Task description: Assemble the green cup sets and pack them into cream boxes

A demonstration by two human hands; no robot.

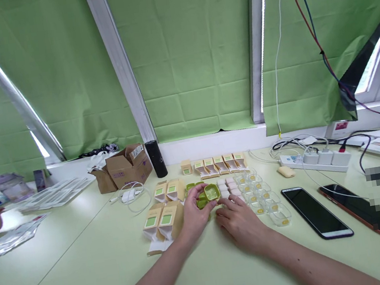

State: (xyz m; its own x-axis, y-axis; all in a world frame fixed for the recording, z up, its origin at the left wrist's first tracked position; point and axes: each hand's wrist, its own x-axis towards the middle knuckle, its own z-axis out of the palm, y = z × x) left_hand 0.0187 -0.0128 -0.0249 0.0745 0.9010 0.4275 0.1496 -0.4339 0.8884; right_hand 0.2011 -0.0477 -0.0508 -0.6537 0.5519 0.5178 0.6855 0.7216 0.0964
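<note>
Forearms (pixel 153 281) converge toward green cup (pixel 212 192), mouth facing camera.

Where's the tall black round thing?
In the head view, the tall black cylinder stands upright at the back of the table, left of the picture's middle, just right of the brown cardboard box.

A black bottle (pixel 156 159) stands upright beside an opened brown cardboard box (pixel 124 177), with a white charger (pixel 128 196) and its cord lying in front. To the right, a white-framed phone (pixel 316 211) lies beside another phone (pixel 360 210), near a white power strip (pixel 291 161). Green blinds (pixel 184 53) hang behind.
</note>
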